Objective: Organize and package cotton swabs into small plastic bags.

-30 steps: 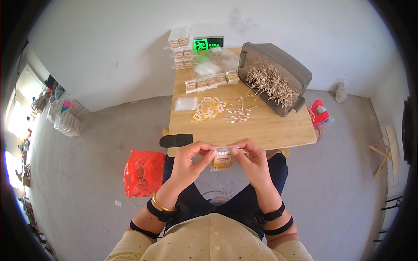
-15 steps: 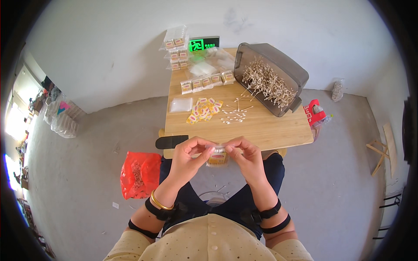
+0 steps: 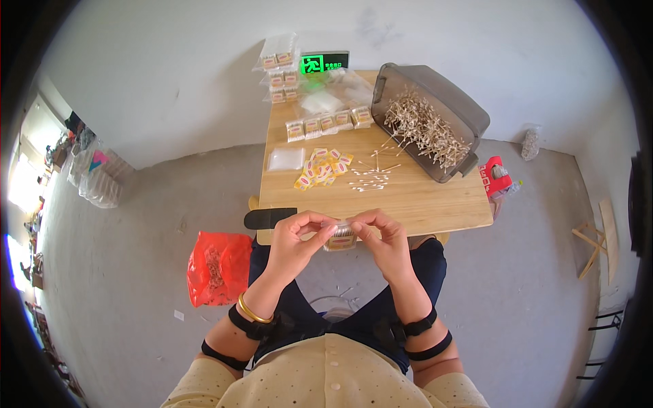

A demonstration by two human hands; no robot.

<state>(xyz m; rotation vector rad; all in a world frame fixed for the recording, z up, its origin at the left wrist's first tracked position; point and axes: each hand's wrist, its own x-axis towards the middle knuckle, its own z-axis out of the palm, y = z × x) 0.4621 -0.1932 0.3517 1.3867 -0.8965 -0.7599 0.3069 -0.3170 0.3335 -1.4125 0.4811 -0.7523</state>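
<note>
Between my two hands, just off the table's front edge, hangs a small clear bag of cotton swabs [image 3: 341, 241] with a yellow label card inside. My left hand [image 3: 300, 239] pinches the bag's top edge at its left corner with thumb and fingers. Opposite it, my right hand [image 3: 381, 238] pinches the right end of the same edge. White swab tips show just below the fingers. On the table beyond lie a heap of yellow label cards [image 3: 322, 168], a stack of clear empty bags [image 3: 286, 159] and some loose cotton swabs [image 3: 371, 179].
A grey plastic bin [image 3: 435, 88] lies tipped at the right, full of swabs. Filled bags [image 3: 328, 124] stand in a row, with more packs stacked [image 3: 280, 68] behind. A lit green exit sign [image 3: 325, 62] leans at the wall. A red bag [image 3: 219, 268] sits on the floor.
The bag has tilted, its bottom swinging up and away, so it looks shorter now. Both hands keep their pinch and have barely moved. The view has shifted slightly.
</note>
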